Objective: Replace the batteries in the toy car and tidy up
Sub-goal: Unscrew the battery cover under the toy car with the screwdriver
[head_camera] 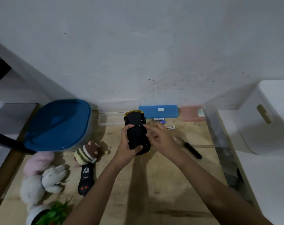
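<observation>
A yellow toy car (136,127) is held upside down above the wooden table (162,184), its black underside facing me. My left hand (127,147) grips its near end and left side. My right hand (160,137) rests on the car's right edge, fingertips on the underside; whether it pinches anything small I cannot tell. White batteries (160,119) lie by the blue case, and another battery (170,127) lies just past my right hand. A black screwdriver (192,150) lies to the right.
A blue case (159,111), an open clear box (110,117) and a pink box (192,113) line the wall. A blue-lidded tub (58,125) stands left. Plush toys (44,177), a black remote (86,179) and a potted plant (45,215) lie at front left. White bins (264,117) stand right.
</observation>
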Motion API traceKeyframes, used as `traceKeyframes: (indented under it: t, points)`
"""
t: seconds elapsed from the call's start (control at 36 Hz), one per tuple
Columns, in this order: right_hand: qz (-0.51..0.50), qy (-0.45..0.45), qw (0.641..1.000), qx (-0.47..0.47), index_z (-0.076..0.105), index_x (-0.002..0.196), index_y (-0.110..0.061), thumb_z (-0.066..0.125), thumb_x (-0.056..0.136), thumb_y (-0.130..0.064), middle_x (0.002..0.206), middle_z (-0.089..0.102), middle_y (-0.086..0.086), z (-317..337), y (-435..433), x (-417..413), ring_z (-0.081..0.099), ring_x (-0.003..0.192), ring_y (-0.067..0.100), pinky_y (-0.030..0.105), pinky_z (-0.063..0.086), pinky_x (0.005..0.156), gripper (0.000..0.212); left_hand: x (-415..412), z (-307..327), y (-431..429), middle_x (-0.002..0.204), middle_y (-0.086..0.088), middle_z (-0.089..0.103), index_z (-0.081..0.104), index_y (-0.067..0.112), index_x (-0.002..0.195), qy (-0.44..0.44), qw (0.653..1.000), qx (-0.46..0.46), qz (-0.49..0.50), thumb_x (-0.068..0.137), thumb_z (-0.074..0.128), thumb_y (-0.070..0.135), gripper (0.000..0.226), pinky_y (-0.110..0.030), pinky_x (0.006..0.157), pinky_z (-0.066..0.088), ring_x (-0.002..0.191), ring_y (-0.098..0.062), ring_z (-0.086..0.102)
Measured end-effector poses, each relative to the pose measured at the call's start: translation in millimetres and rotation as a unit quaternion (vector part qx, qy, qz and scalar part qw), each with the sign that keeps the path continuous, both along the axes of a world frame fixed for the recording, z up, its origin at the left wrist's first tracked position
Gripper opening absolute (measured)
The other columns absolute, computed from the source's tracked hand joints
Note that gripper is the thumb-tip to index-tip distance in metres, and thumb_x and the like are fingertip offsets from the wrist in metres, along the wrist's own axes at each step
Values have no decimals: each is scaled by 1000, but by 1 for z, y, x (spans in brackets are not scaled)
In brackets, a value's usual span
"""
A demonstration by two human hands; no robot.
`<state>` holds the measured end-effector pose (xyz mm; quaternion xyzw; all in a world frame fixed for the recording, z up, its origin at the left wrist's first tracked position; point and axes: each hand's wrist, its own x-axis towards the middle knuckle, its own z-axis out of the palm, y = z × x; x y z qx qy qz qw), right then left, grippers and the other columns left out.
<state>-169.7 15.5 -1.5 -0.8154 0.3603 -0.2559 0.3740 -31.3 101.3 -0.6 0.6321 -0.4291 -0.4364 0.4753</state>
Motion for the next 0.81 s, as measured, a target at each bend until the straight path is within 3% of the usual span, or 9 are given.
traceKeyframes:
  t: [0.06, 0.11, 0.22, 0.33, 0.47, 0.58, 0.69, 0.81]
  points:
    - [-10, -2, 1000, -3, 56, 127, -19, 58, 89, -13, 104, 53, 1, -1, 1, 6, 53, 97, 12, 22, 50, 82, 38, 3, 1, 2, 117, 13, 45, 27, 11, 128, -3, 1000, -3, 2, 78, 60, -20, 68, -11, 71, 50, 94, 14, 58]
    - [-22, -9, 1000, -7, 60, 122, -18, 60, 88, -12, 101, 51, -2, -1, 1, 12, 56, 92, 13, 13, 48, 78, 34, 8, 2, 4, 117, 15, 45, 27, 12, 129, -8, 1000, 0, 2, 78, 60, -19, 68, -14, 74, 52, 96, 12, 58]
    - [-64, -28, 997, 15, 66, 104, -12, 66, 83, -11, 95, 50, -5, 4, 0, 25, 51, 80, 0, 2, 41, 71, 21, 12, 5, 9, 120, 15, 44, 26, 14, 132, -13, 1000, 4, -9, 78, 61, -17, 71, -14, 80, 51, 99, 12, 56]
    - [-86, -39, 994, 45, 65, 92, -12, 67, 82, -11, 91, 55, -2, 12, 0, 34, 51, 76, -2, 4, 41, 70, 10, 12, 11, 11, 121, 19, 40, 24, 11, 135, -10, 1000, -9, -15, 79, 60, -18, 73, -5, 77, 46, 98, 23, 50]
    - [-63, -40, 989, 128, 63, 86, -16, 66, 83, -13, 84, 61, -6, 21, 0, 37, 52, 77, -4, 11, 42, 70, 5, 18, 9, 15, 123, 21, 35, 25, 12, 138, -9, 1000, -13, -8, 79, 61, -17, 75, -4, 74, 45, 96, 26, 48]
    - [-58, -67, 981, 175, 62, 83, -16, 66, 83, -11, 81, 60, -9, 23, -3, 39, 55, 80, 7, 14, 44, 73, 7, 24, 4, 18, 124, 19, 40, 27, 20, 137, -5, 1000, -1, -13, 79, 63, -14, 77, -8, 74, 47, 95, 21, 53]
    - [-78, -116, 964, 224, 59, 79, -20, 65, 84, -9, 81, 61, -3, 29, -12, 37, 58, 80, 13, 26, 50, 77, 13, 31, -3, 23, 124, 16, 45, 28, 31, 132, 9, 1000, 13, -3, 79, 65, -11, 77, -13, 76, 50, 98, 14, 57]
    - [-126, -166, 945, 252, 57, 78, -20, 62, 86, -4, 77, 59, -2, 32, -30, 17, 59, 71, 6, 18, 52, 65, 18, 40, -10, 31, 126, 13, 43, 31, 30, 133, 30, 999, 23, 17, 77, 66, -11, 78, -16, 73, 52, 101, 6, 57]
